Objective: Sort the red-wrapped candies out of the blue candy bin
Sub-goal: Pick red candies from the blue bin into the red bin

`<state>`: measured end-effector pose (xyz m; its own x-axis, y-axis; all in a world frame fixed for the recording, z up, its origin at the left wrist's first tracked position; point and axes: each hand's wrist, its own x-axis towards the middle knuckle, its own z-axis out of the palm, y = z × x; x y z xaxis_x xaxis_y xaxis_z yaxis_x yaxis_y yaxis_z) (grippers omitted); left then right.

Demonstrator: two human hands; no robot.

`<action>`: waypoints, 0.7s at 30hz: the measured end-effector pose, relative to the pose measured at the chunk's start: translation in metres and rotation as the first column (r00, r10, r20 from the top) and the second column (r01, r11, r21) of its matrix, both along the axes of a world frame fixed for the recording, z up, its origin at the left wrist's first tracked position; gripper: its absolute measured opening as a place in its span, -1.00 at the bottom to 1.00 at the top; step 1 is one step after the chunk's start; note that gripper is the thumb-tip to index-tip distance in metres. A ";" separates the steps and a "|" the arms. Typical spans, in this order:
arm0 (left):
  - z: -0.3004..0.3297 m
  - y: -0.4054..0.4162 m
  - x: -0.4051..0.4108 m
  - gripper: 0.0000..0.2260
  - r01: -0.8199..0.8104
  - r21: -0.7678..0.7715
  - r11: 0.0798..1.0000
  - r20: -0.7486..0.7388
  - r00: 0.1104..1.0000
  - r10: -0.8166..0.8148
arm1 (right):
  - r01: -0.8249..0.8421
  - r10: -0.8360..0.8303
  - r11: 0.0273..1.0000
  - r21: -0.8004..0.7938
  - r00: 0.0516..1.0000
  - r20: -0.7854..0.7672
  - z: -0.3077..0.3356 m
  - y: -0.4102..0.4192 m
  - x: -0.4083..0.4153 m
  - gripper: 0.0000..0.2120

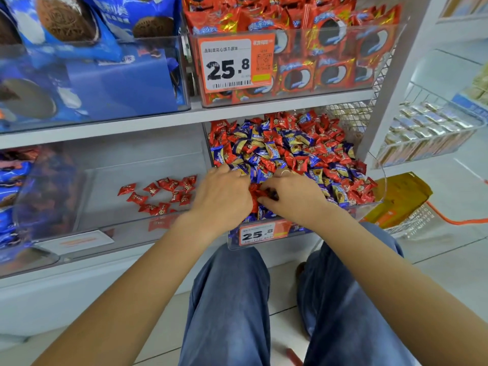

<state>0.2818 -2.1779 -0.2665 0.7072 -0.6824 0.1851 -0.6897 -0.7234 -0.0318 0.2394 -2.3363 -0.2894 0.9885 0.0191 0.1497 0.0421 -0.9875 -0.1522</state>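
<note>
A clump of red-wrapped candies (254,192) sits between the two hands at the near edge of the mixed candy bin (369,207), a clear tub heaped with red and blue wrappers together. The left hand (224,194) lies palm down on the pile, its fingers curled in round the left side of the clump, holding red pieces against the palm. The right hand (290,192) comes in from the right, thumb and fingers bent and pinching at the same red clump; its fingertips meet the left hand's just over the candies, so the clump lies partly under both hands, with only a strip of red showing between them. A ring shows on one right finger.

Blue-wrapped candies (264,154) spread through the heap on the far side of the hands and also along the near wall under the wrists. A price tag (257,235) reading 25.8 hangs on the bin's front.

To the left, in the neighbouring clear bin (87,180), a small scatter of sorted red candies (163,194) lies on the floor of the tub, well apart from the hands.

On the shelf above, red cookie packets (330,62) fill a clear tub on the right with a large price label (227,64), and blue cookie packets (79,35) fill the one on the left. Below, the person's legs in blue jeans (229,299) show.
</note>
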 end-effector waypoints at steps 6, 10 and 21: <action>-0.010 -0.002 0.007 -0.36 0.033 0.280 0.959 0.032 0.999 -0.044 | -0.008 0.000 0.997 -0.072 0.994 -0.111 0.004 -0.004 0.013 -0.70; -0.011 -0.005 0.019 -0.41 0.072 0.252 0.965 0.048 0.995 -0.086 | 0.014 -0.016 0.999 -0.041 0.999 -0.047 0.000 -0.007 0.010 -0.76; -0.026 -0.006 0.015 -0.78 0.128 -0.041 0.991 0.027 0.991 -0.127 | 0.068 -0.103 0.968 0.243 0.986 0.132 0.007 -0.022 -0.008 -0.74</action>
<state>0.2971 -2.1839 -0.2923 0.6096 -0.7580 0.2322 -0.7760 -0.6303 -0.0205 0.2313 -2.3583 -0.2825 0.9532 -0.1176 0.2786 -0.0028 -0.9246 -0.3808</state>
